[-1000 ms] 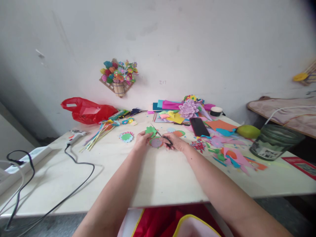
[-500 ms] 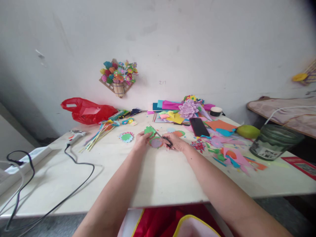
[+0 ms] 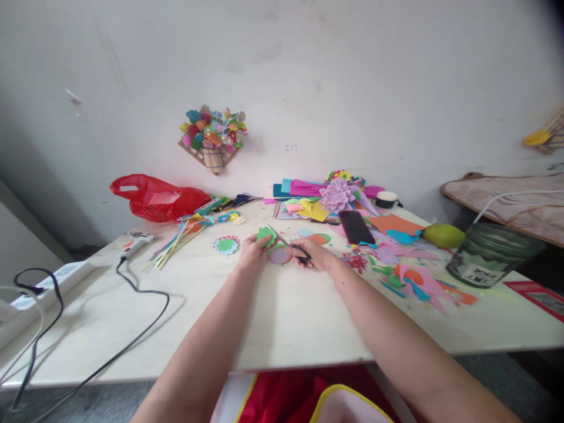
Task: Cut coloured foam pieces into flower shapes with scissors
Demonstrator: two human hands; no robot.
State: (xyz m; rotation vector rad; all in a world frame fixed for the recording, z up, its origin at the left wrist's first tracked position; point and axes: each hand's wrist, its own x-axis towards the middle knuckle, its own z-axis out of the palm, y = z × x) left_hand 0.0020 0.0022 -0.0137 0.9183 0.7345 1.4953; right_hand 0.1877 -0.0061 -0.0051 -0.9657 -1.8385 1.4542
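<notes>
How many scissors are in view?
2: black pair in the right hand; blue pair, apparently, near the wall, right of the red bag. Others may be hidden.

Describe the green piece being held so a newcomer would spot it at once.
Start at the white table and find the left hand, near the middle of the picture. It holds a green scalloped piece, with the scissors in the right hand at its edge. Unlike the green-centred layered cutout lying on the table to its left, it is held and plain green.
</notes>
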